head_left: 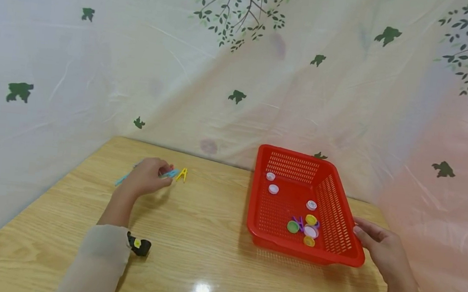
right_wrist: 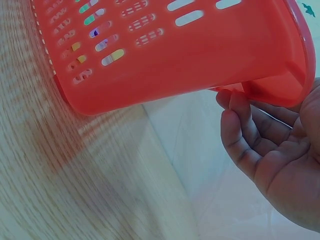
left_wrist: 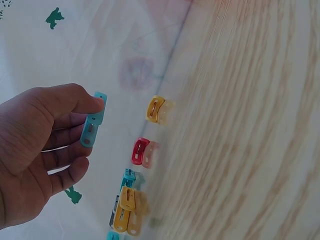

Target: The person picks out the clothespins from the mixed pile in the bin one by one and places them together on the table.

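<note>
Over the left part of the table, my left hand (head_left: 145, 176) pinches a light-blue clothespin (left_wrist: 93, 121) between thumb and fingers. Beside it in the head view stands a yellow clothespin (head_left: 183, 174). The left wrist view shows a red clothespin (left_wrist: 140, 151) and several others, blue and yellow, lined up on the table. My right hand (head_left: 386, 252) grips the right rim of a red plastic basket (head_left: 256, 200), fingers curled under the lip in the right wrist view. The basket appears tilted, its near end raised.
Inside the basket lie white caps (head_left: 273, 189), yellow caps (head_left: 311, 219), a green cap (head_left: 293, 226) and purple clothespins (head_left: 299, 223). The wooden table (head_left: 191, 236) ends at a patterned cloth backdrop (head_left: 205, 91) behind and at the sides.
</note>
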A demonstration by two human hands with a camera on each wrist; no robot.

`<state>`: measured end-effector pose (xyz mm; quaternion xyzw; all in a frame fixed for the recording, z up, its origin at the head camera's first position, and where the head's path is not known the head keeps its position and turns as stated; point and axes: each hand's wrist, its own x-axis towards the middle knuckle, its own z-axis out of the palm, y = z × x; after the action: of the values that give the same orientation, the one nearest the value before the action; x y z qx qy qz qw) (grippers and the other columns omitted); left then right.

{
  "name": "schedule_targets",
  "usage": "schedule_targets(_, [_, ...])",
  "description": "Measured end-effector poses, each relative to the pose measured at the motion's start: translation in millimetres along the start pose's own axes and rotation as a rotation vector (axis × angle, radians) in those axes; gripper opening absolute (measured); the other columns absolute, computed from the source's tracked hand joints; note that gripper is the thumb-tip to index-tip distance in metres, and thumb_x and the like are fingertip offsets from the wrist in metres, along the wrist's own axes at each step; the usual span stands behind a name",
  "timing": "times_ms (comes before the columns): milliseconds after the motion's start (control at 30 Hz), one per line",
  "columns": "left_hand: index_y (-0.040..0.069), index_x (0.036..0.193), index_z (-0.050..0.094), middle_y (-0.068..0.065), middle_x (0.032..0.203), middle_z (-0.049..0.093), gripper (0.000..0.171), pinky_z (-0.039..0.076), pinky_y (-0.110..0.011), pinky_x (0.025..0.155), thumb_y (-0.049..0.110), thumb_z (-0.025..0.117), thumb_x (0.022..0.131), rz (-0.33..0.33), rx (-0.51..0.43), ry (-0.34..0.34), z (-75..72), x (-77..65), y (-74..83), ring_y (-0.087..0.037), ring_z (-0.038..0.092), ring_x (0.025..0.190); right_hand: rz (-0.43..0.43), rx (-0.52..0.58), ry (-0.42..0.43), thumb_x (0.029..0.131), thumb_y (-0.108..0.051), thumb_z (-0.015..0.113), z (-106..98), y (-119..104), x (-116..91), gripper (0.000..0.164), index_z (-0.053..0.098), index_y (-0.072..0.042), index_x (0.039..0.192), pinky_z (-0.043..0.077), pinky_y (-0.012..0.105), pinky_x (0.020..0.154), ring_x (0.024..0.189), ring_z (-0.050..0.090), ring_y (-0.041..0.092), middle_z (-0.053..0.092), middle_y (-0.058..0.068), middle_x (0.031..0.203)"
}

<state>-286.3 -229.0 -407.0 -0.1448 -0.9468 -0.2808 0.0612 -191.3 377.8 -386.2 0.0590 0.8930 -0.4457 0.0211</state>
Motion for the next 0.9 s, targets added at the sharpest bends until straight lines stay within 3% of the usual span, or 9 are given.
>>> schedule_targets(167, [0.0, 0.102, 0.072, -0.011, 0.096, 0.071, 0.021, 0.055, -0.048, 0.08, 0.019, 0.071, 0.092, -0.014, -0.008, -0.023, -0.6, -2.1, -1.5, -0.026, 0.065, 0.086, 0.011, 0.03, -0.007, 0.103, -0.048, 0.057, -1.0, -0.7, -1.0, 0.066, 0.046, -0.005, 0.153, 0.041, 0.067, 0.104, 0.1, 0.062, -0.003, 0.057, 0.017, 0.146])
schedule_targets(200, [0.0, 0.102, 0.073, -0.011, 0.096, 0.071, 0.021, 0.055, -0.048, 0.081, 0.019, 0.072, 0.093, -0.014, -0.008, -0.024, -0.6, -2.4, -2.2, -0.026, 0.065, 0.086, 0.016, 0.031, -0.007, 0.103, -0.048, 0.057, -1.4, -1.2, -1.1, 0.067, 0.047, -0.005, 0.153, 0.04, 0.069, 0.104, 0.1, 0.062, -0.002, 0.056, 0.017, 0.146])
schedule_targets(600, [0.002, 0.1, 0.074, -0.012, 0.099, 0.073, 0.018, 0.055, -0.051, 0.085, 0.02, 0.073, 0.095, -0.019, 0.02, -0.043, 0.3, -2.1, -12.5, -0.032, 0.067, 0.094, 0.053, 0.026, -0.009, 0.101, -0.052, 0.058, -3.3, -6.4, -1.4, 0.069, 0.047, -0.008, 0.153, 0.036, 0.074, 0.102, 0.107, 0.063, 0.008, 0.053, 0.019, 0.149])
schedule_targets(733, [0.004, 0.097, 0.074, -0.011, 0.098, 0.074, 0.016, 0.054, -0.052, 0.086, 0.02, 0.073, 0.095, -0.03, 0.02, -0.045, 2.3, -4.0, -14.6, -0.032, 0.068, 0.093, 0.056, 0.02, -0.009, 0.101, -0.051, 0.058, -1.0, -5.9, -1.3, 0.069, 0.047, -0.008, 0.153, 0.038, 0.072, 0.102, 0.116, 0.062, 0.022, 0.052, 0.021, 0.15])
schedule_targets(800, [0.003, 0.098, 0.075, -0.011, 0.097, 0.074, 0.017, 0.05, -0.056, 0.096, 0.02, 0.073, 0.095, -0.025, 0.021, -0.044, 3.3, -4.5, -15.4, -0.033, 0.069, 0.094, 0.058, 0.018, -0.01, 0.102, -0.051, 0.057, -0.3, -5.1, -1.2, 0.068, 0.046, -0.008, 0.154, 0.038, 0.073, 0.102, 0.121, 0.06, 0.029, 0.05, 0.022, 0.151])
schedule_targets(900, [0.002, 0.101, 0.075, -0.01, 0.097, 0.075, 0.019, 0.047, -0.057, 0.1, 0.02, 0.072, 0.096, -0.027, 0.021, -0.045, 4.4, -5.2, -15.5, -0.033, 0.069, 0.095, 0.061, 0.015, -0.01, 0.102, -0.051, 0.057, -0.1, -3.6, -0.7, 0.069, 0.046, -0.008, 0.154, 0.037, 0.073, 0.102, 0.124, 0.058, 0.035, 0.05, 0.022, 0.151])
